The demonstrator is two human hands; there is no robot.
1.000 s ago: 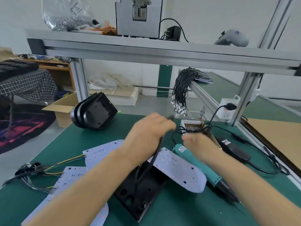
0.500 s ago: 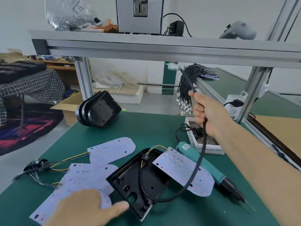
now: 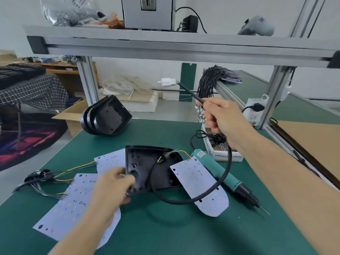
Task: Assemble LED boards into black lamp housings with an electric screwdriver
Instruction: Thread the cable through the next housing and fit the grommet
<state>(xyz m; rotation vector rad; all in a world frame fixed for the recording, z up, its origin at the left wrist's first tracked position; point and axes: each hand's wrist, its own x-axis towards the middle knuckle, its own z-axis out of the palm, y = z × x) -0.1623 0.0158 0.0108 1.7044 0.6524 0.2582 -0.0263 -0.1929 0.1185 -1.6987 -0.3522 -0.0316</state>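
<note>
1. Black plastic lamp housing [image 3: 147, 168] is tipped up on the green tabletop [image 3: 165, 232], open side facing the viewer; the left hand [image 3: 112, 186] grips its near-left corner.
2. Right of the housing, the right hand [image 3: 223, 116] holds a black cable [image 3: 220, 183] whose white connector [image 3: 166, 82] points up-left.
3. Just right of the housing, a teal electric screwdriver [image 3: 226, 179] lies with its tip toward lower right.
4. White LED boards [image 3: 200, 184] lie partly hidden.

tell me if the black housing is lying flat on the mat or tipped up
Tipped up. The left hand grips the black housing's near corner, lifting its left side so the inner face shows and a shadow falls on the green mat beneath.

Three LED boards [image 3: 200, 184]; one electric screwdriver [image 3: 223, 178]; two hands [image 3: 112, 186]
</note>
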